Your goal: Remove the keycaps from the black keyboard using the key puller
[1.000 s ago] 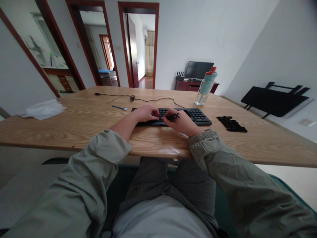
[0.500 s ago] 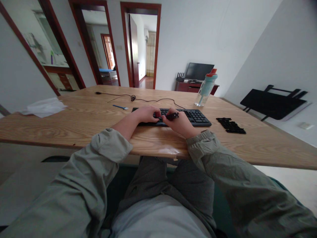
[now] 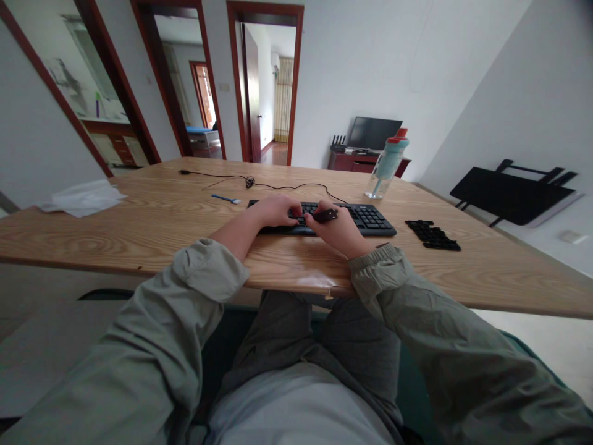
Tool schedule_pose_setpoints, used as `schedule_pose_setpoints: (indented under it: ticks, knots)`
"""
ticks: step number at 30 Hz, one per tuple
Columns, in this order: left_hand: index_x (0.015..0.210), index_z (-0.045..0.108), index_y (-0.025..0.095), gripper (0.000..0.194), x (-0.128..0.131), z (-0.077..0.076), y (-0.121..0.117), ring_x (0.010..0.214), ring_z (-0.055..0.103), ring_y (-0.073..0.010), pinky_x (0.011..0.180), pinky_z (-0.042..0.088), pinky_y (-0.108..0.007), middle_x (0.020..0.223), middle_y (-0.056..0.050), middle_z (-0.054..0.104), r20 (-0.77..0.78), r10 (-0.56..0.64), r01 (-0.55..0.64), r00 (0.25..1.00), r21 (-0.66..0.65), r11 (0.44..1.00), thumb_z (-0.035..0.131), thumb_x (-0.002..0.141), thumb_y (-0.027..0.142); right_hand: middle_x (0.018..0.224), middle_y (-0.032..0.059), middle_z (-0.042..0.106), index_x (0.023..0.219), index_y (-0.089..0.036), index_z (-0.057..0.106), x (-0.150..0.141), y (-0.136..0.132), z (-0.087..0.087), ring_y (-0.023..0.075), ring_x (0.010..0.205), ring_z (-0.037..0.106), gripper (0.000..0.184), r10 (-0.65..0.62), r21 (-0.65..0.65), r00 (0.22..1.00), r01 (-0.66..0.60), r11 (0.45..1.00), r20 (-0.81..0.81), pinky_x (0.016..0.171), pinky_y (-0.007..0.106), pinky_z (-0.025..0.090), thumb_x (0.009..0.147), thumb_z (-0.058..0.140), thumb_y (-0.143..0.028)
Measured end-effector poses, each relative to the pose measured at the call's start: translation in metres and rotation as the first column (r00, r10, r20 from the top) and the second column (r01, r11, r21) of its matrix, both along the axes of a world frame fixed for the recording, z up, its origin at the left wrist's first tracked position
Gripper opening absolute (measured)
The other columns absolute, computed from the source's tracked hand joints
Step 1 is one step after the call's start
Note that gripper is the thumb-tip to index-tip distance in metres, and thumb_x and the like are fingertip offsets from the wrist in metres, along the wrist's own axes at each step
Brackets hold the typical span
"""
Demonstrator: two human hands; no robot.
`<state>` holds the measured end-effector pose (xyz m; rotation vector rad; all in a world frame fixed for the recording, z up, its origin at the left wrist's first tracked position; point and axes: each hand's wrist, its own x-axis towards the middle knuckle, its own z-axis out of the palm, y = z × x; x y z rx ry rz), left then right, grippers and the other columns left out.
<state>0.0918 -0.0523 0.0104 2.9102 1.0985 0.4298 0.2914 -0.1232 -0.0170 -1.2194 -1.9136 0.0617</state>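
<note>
A black keyboard (image 3: 370, 217) lies on the wooden table (image 3: 139, 228) in front of me. My left hand (image 3: 273, 211) rests on its left half, fingers curled down onto the keys. My right hand (image 3: 337, 232) is closed around a small dark tool (image 3: 325, 216) that pokes out sideways above the keys at the keyboard's middle. A pile of loose black keycaps (image 3: 433, 233) sits to the right of the keyboard.
A teal water bottle with a red cap (image 3: 387, 162) stands behind the keyboard's right end. The keyboard cable (image 3: 250, 182) trails toward the far left. A small blue tool (image 3: 225, 198) and white paper (image 3: 82, 198) lie at left. A black folded table (image 3: 512, 191) leans at right.
Both hands stay on the keyboard; the right hand with the dark tool has shifted only slightly. The view has tilted a little.
</note>
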Motion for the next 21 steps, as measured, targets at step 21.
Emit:
schedule_pose_setpoints:
  ticks: [21]
  knots:
    - [0.091, 0.074, 0.016, 0.019, -0.001, -0.007, 0.011, 0.069, 0.057, -0.0143, 0.067, 0.041, -0.026, 0.085, -0.005, 0.073, 0.060, -0.067, 0.072, 0.996, -0.087, 0.994, 0.063, 0.082, 0.029, 0.070, 0.0029, 0.061, 0.081, -0.022, 0.052, -0.012, 0.012, 0.008, 0.0180, 0.062, 0.054, 0.023, -0.024, -0.001, 0.997, 0.024, 1.000, 0.075, 0.058, 0.029, 0.032, 0.086, 0.059, -0.043]
